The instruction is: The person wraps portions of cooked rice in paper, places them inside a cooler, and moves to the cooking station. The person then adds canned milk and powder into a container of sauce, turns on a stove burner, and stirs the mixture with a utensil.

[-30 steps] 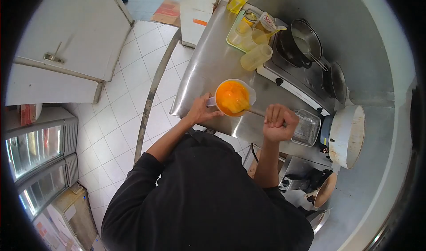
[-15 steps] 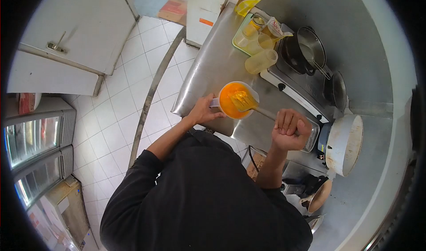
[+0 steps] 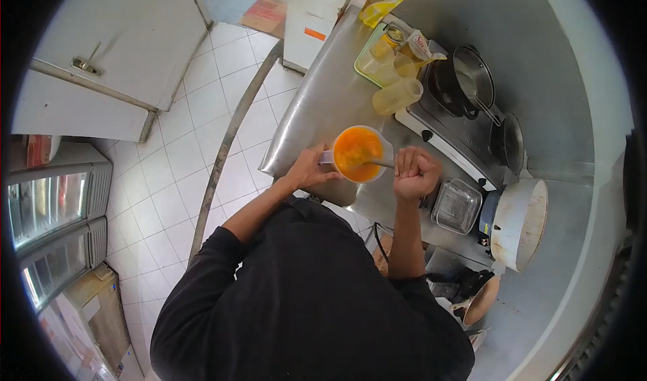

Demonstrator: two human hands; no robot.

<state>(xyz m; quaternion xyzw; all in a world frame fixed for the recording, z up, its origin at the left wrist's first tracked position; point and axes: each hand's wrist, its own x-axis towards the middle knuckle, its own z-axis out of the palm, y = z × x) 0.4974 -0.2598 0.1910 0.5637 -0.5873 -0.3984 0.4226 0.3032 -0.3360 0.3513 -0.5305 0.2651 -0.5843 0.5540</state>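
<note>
A white jug [image 3: 385, 145] of orange liquid, which looks like beaten egg, stands near the front edge of the steel counter. My left hand [image 3: 310, 170] is closed on the jug at its handle side, the thumb along the near wall. My right hand [image 3: 414, 172] is wrapped round the handle of a slotted spatula [image 3: 384, 163]. The spatula's head is dipped in the orange liquid [image 3: 357, 145] and mostly hidden by it. Right of the jug, beyond my right hand, lies a clear rectangular glass dish [image 3: 458, 207].
Several yellowish plastic cups [image 3: 397, 96] and oil pouches [image 3: 419, 47] stand on a green-rimmed tray [image 3: 364, 75] at the back. A stove [image 3: 445, 148] carries a dark pot [image 3: 445, 88] and a pan [image 3: 513, 143]. A large white pot [image 3: 519, 226] stands at right.
My right hand has moved left towards the jug. The spatula's head, lifted and showing its slots before, is now down in the liquid. The glass dish is more exposed; my left hand stays put.
</note>
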